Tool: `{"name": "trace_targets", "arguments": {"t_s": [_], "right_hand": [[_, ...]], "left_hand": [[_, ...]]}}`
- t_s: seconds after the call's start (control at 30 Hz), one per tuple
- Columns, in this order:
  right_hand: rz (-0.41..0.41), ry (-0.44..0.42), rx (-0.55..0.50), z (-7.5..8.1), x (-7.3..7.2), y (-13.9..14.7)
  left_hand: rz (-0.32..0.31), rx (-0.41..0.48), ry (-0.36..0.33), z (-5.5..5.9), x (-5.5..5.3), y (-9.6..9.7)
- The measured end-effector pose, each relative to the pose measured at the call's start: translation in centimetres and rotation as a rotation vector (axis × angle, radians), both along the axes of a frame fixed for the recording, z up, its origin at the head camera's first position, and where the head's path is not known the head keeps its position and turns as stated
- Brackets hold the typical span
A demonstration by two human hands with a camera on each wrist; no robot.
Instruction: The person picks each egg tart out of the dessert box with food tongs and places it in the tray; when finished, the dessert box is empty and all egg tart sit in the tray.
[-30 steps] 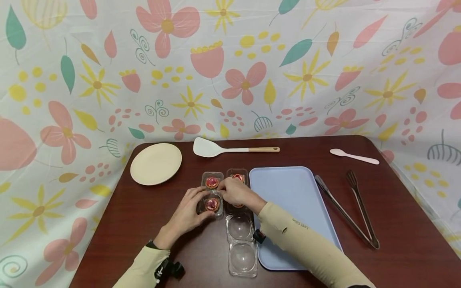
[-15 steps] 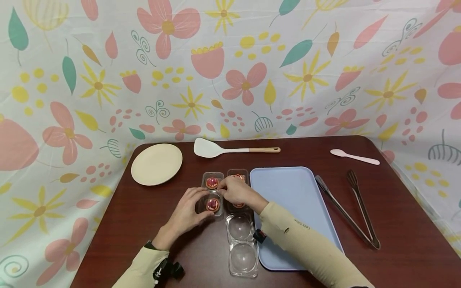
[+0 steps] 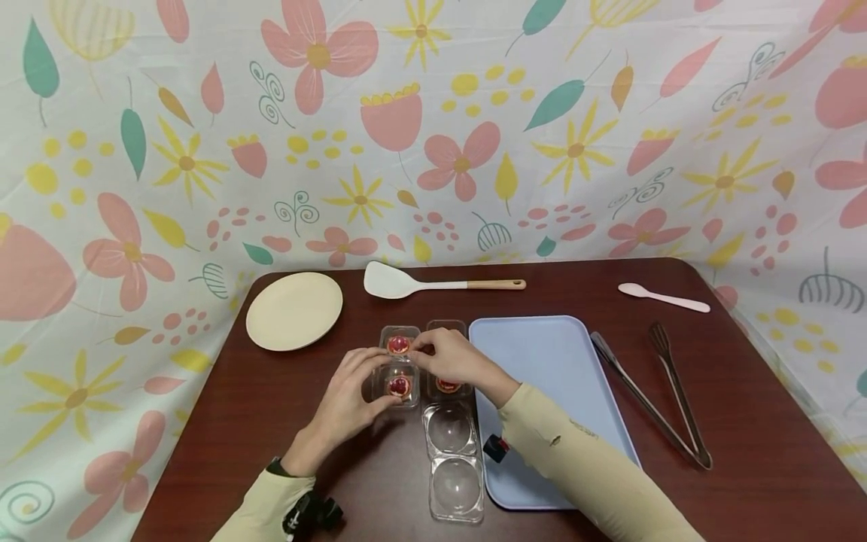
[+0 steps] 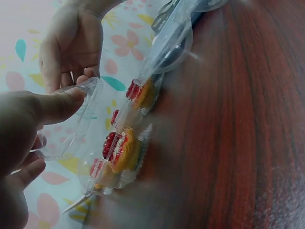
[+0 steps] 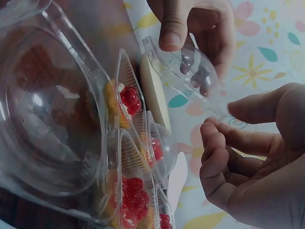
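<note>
My left hand [image 3: 347, 390] holds a clear plastic domed lid [image 5: 204, 74] between thumb and fingers, tilted above the packed tarts. With thumb and forefinger, my right hand [image 3: 460, 361] pinches the lid's other edge. Beneath it, a clear plastic container [image 3: 383, 331] has two berry tarts in it: one front tart [image 3: 399, 387] and one back tart [image 3: 398, 345], both with red tops. Right beside it stands a second clear container [image 3: 463, 330]; its front tart [image 3: 448, 385] shows, while my right hand covers the rest of its inside.
An unused double-domed plastic lid [image 3: 455, 485] lies in front of the containers. A blue tray [image 3: 535, 354] stands to the right, then metal tongs [image 3: 687, 421] and a pink spoon [image 3: 664, 296]. A cream plate [image 3: 294, 311] and a white spatula [image 3: 393, 281] lie behind.
My right hand has shifted slightly up and right, its sleeve swinging right, with fingertips still at the lid. The left hand keeps its hold almost in place.
</note>
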State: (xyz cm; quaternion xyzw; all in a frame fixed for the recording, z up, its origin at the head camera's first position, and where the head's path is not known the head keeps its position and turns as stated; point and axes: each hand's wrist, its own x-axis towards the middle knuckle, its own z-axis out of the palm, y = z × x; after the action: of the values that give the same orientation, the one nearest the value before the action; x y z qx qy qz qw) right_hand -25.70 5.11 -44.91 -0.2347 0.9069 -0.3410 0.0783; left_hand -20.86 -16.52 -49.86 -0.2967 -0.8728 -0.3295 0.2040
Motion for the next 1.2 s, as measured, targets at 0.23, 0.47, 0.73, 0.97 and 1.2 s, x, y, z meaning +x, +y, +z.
{"name": "trace_targets", "arguments": {"t_s": [0.23,0.47,0.73,0.97,1.2], "right_hand": [[-0.012,-0.126,-0.091,0.0,0.6,0.5],[0.019,-0.491,-0.365,-0.2,1.3,0.7],[0.063,-0.723,-0.496,-0.6,1.7,1.1],[0.082,-0.817,-0.555,-0.9,1.9,1.3],[0.105,-0.879,-0.599,-1.3,2.4,1.2]], "left_hand": [[-0.012,0.052,0.085,0.6,0.3,0.0],[-0.062,0.117,0.188,0.9,0.4,0.4],[-0.108,0.171,0.282,1.2,0.4,1.0],[-0.129,0.173,0.35,1.7,0.5,1.2],[-0.141,0.156,0.44,1.6,0.6,1.4]]}}
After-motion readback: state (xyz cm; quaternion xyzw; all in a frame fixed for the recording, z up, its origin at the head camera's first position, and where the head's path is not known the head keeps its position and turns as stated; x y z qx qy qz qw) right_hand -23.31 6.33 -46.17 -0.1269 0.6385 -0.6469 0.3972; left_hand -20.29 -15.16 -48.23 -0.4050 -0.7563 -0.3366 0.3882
